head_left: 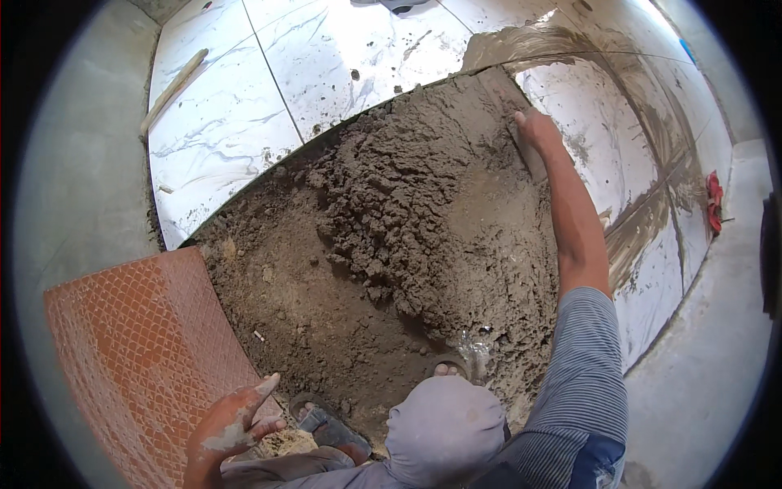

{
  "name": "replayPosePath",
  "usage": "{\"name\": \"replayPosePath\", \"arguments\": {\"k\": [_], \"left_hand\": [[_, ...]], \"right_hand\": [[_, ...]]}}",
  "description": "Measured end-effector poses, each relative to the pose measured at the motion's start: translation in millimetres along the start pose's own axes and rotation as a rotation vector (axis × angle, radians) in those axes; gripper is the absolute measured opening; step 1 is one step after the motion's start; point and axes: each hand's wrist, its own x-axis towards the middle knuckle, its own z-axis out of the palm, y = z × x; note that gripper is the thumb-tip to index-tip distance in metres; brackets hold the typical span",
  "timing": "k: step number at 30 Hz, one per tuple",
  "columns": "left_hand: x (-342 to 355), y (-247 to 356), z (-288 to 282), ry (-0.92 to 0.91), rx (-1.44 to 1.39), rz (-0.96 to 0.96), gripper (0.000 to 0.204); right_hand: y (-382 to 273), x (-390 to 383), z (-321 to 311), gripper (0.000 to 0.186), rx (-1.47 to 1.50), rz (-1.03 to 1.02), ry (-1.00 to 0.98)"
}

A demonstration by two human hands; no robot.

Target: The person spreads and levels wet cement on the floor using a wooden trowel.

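White tiles [224, 159] border grey-brown mortar [399, 204] — right hand [538, 130] clamped on a board [533, 161] at two o'clock; left hand [234, 422], fingers apart, near an orange panel [122, 326] at seven.

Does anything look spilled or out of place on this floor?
Yes, grey-brown smears cross the white tiles at the right, muddying their marbled faces. Dark crumbs dot the tiles at the top, and a wooden stick lies loose at upper left.
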Motion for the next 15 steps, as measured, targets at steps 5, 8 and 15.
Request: {"name": "replayPosePath", "arguments": {"k": [5, 8, 15], "left_hand": [[-2, 1, -1, -0.023, -0.008, -0.044, 0.069], [-7, 2, -1, -0.051, -0.026, -0.092, 0.070], [-3, -6, 5, -0.061, -0.005, -0.113, 0.069]], "right_hand": [[-14, 14, -20, 0.048, 0.257, 0.118, -0.195], [-10, 1, -25, 0.050, 0.402, 0.119, -0.274], [23, 28, -6, 0.052, 0.464, 0.173, -0.174]]}}
